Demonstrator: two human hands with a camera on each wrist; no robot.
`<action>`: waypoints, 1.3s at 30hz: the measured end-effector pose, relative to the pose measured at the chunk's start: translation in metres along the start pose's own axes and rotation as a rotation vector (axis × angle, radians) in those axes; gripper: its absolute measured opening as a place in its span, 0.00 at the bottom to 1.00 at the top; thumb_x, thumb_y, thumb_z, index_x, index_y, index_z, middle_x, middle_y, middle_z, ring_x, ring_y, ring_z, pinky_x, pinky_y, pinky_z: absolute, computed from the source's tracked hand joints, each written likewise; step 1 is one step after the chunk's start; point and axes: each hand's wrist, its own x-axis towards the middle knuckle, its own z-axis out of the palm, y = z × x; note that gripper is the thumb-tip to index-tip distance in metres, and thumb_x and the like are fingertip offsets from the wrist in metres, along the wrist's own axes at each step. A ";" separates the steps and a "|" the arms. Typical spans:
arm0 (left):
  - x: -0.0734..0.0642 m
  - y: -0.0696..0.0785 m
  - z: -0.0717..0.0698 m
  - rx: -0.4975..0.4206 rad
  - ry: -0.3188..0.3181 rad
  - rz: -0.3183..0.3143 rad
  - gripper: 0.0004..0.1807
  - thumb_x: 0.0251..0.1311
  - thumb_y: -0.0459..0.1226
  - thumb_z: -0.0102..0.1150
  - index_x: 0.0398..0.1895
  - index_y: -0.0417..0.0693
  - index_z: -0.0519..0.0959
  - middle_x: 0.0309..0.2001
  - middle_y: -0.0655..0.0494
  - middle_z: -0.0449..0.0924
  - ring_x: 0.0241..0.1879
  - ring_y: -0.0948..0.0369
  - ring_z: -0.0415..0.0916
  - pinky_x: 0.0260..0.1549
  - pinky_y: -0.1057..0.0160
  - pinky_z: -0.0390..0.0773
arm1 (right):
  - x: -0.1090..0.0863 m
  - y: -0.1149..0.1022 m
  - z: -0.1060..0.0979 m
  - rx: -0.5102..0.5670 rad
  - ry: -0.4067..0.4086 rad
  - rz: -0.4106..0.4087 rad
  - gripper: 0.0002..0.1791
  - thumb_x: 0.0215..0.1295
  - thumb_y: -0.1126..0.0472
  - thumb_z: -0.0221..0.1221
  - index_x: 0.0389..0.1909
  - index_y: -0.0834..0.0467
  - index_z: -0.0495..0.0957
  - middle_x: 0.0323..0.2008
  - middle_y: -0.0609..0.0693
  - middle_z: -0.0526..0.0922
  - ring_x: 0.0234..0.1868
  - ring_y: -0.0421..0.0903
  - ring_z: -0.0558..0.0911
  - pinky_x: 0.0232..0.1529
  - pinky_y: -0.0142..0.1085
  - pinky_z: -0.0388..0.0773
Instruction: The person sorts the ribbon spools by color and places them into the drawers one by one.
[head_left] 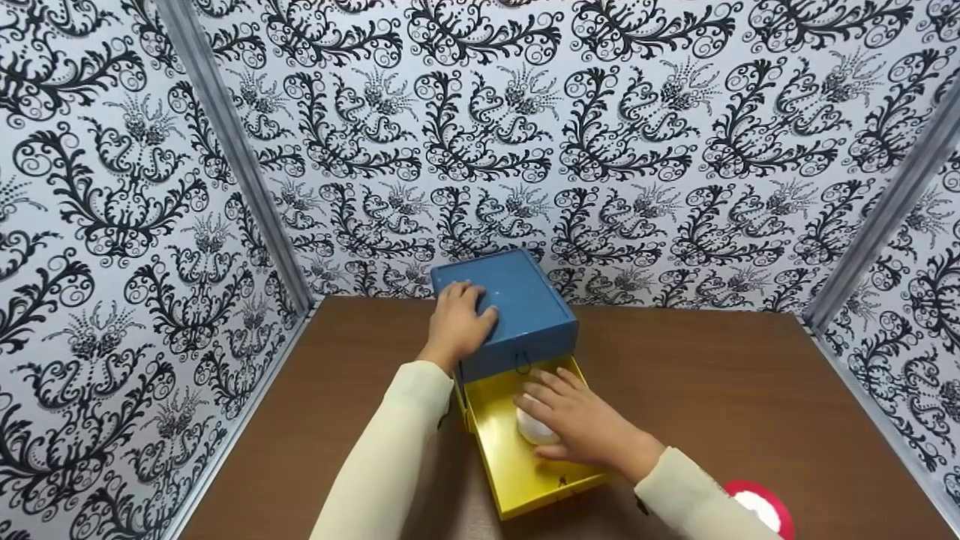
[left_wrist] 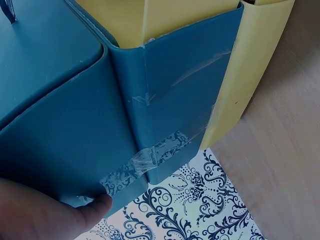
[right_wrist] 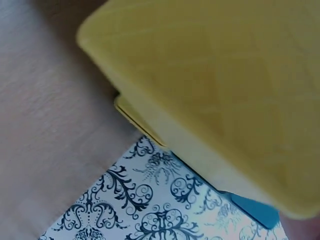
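A blue box stands near the back wall, with a yellow drawer extending from its front toward me. My left hand rests on the left part of the blue top, fingers pointing away. In the left wrist view the thumb lies against the blue side, near a strip of clear tape. Inside the drawer is a white ball. My right hand holds it from the right, thumb on the near side and fingers over the far side, partly hiding it. In the right wrist view the yellow drawer fills much of the picture.
A red round thing with a white middle lies on the brown table at the lower right, partly behind my right sleeve. Patterned walls enclose the table at the back and sides. A small dark loop hangs on the box front.
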 end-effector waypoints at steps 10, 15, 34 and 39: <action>0.001 -0.001 0.000 -0.005 -0.007 0.000 0.25 0.60 0.51 0.48 0.58 0.51 0.72 0.64 0.51 0.62 0.66 0.51 0.51 0.61 0.49 0.59 | -0.015 0.001 -0.022 0.055 0.150 0.091 0.43 0.47 0.38 0.63 0.64 0.52 0.65 0.61 0.49 0.68 0.65 0.54 0.61 0.61 0.56 0.56; 0.001 -0.002 0.000 -0.017 -0.007 0.003 0.26 0.59 0.51 0.48 0.58 0.51 0.72 0.64 0.50 0.62 0.66 0.50 0.51 0.60 0.48 0.60 | -0.029 0.004 -0.029 0.084 0.205 0.157 0.42 0.47 0.39 0.64 0.63 0.53 0.67 0.61 0.49 0.69 0.64 0.53 0.63 0.60 0.53 0.61; 0.001 -0.001 0.000 -0.022 -0.011 0.015 0.25 0.60 0.50 0.48 0.58 0.49 0.72 0.64 0.49 0.63 0.66 0.51 0.52 0.61 0.49 0.59 | -0.093 -0.033 -0.037 0.455 0.557 0.529 0.09 0.49 0.69 0.66 0.29 0.54 0.81 0.30 0.40 0.80 0.31 0.38 0.78 0.37 0.20 0.72; 0.001 -0.001 -0.001 -0.015 -0.003 0.015 0.25 0.60 0.50 0.48 0.57 0.49 0.72 0.63 0.49 0.63 0.66 0.50 0.52 0.61 0.50 0.58 | -0.104 -0.041 -0.038 0.634 0.435 0.695 0.05 0.56 0.67 0.62 0.27 0.53 0.80 0.26 0.37 0.78 0.26 0.33 0.75 0.27 0.26 0.75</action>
